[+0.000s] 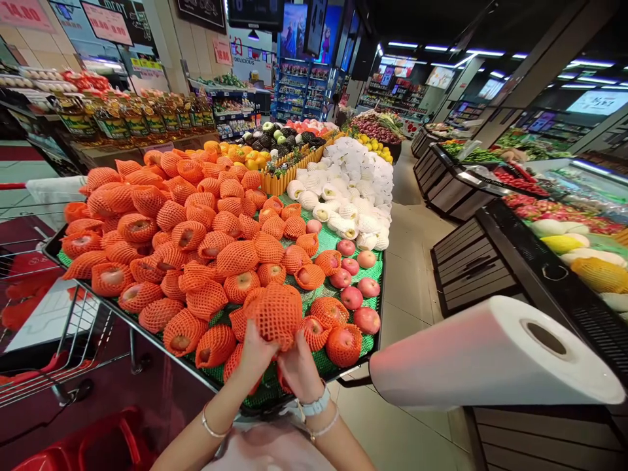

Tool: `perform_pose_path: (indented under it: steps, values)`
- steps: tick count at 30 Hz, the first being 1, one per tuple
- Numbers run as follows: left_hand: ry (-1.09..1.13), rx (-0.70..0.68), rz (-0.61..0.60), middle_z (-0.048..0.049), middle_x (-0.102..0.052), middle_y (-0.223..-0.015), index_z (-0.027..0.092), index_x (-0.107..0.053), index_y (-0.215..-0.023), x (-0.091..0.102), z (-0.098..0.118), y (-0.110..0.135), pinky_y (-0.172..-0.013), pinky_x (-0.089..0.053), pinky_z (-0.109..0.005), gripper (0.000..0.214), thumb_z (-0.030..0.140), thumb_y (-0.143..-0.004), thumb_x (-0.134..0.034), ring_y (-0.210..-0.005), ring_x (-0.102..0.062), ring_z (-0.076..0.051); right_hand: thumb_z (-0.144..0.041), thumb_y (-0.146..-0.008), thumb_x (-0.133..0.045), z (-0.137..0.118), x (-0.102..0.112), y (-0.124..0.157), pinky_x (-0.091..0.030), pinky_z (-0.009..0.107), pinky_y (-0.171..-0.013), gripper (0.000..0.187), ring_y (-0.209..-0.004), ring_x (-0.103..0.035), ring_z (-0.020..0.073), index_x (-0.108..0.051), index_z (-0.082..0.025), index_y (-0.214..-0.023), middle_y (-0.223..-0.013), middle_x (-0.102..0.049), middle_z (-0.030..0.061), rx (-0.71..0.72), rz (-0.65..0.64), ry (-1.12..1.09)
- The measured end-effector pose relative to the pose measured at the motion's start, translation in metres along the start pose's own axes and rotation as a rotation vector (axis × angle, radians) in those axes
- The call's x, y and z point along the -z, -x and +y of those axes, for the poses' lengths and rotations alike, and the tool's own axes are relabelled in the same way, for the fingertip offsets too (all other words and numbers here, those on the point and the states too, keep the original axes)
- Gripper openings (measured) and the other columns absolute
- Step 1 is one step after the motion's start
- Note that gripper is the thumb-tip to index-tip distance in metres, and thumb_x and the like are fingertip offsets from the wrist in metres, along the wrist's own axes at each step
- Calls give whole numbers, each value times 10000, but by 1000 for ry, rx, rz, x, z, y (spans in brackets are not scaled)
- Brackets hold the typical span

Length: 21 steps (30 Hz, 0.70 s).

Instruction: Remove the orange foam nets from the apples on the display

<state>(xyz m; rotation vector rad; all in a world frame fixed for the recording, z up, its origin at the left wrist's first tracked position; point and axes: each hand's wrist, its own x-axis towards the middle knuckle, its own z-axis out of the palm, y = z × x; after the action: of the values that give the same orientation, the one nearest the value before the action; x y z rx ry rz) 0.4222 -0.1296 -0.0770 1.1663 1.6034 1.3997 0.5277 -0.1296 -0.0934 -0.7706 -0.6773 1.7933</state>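
Hanging onto this orange foam-netted fruit (275,313), fingers of my left hand (258,353) and right hand (300,367) clamped on its near side, just over a bunch of netted apples (240,286).

Looks bright over the netted fruit (216,237), dark around ceiling tube lights (403,45); stretches the white roll (441,363) at right, softens distant shelves (294,91).

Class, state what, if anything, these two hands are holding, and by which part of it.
An orange foam-netted item, held at its lower, near end: left hand on one side, right hand on the other.
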Motion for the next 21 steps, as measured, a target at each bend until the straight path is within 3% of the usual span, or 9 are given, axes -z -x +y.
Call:
perform_pose_path:
  steps: [4,6,7,9,11,13,17,21]
  values:
    - [-281,-115,-393,-188,-601,-1314,164,-606,-1130,17,12,11,-1092,-381,-570,439,356,-739,-664,-1320,-481,-374,-713,-779,-539,-3,0,-7,-431,461,-1095,572,-1241,-576,264,-692,-246,-1071,-1219,-682,74,-25,88,-98]
    - [-260,-146,-530,-158,-632,-1297,182,-649,-1125,31,18,13,-1085,-405,-534,359,375,-825,-609,-1285,-528,-348,-702,-769,-560,-7,9,-10,-442,473,-1077,594,-1238,-577,268,-671,-234,-1118,-1237,-672,81,9,168,-81]
    - [-201,-148,-537,-139,-672,-1237,193,-673,-1088,38,19,12,-1058,-443,-505,308,382,-872,-561,-1226,-582,-326,-688,-763,-579,-8,16,-11,-443,479,-1071,613,-1251,-566,269,-647,-230,-1165,-1258,-660,85,31,205,-64]
    - [-50,-130,-428,-114,-713,-1124,206,-678,-1045,48,18,9,-975,-514,-444,299,394,-935,-474,-1104,-653,-283,-666,-746,-617,-8,31,-11,-441,499,-1060,681,-1280,-536,277,-579,-228,-1267,-1304,-627,95,60,265,-14]
    - [51,-102,-276,-123,-670,-1197,209,-612,-1145,53,14,4,-943,-529,-413,323,419,-938,-480,-1121,-636,-272,-638,-737,-641,-7,45,-10,-440,523,-1047,744,-1290,-521,285,-499,-242,-1350,-1348,-591,102,67,290,57]
    - [38,-82,-230,-142,-573,-1341,217,-502,-1282,55,10,-1,-987,-496,-421,421,431,-920,-518,-1219,-569,-278,-589,-739,-659,-9,56,-9,-412,538,-1067,795,-1313,-493,284,-407,-259,-1416,-1417,-525,103,121,313,172]
    - [-273,-83,-362,-122,-546,-1354,240,-484,-1317,64,1,0,-1080,-392,-479,489,439,-880,-581,-1298,-487,-294,-457,-649,-784,-30,70,-11,-270,555,-1155,950,-1369,-387,316,-330,-207,-1444,-1473,-430,142,350,428,602]
    - [-558,-79,-520,-122,-590,-1299,240,-528,-1306,74,-11,9,-1041,-413,-511,578,387,-773,-696,-1238,-531,-333,-328,-658,-792,-47,83,-13,-301,565,-1132,796,-1293,-431,335,-447,-223,-1366,-1385,-474,136,548,355,1046]
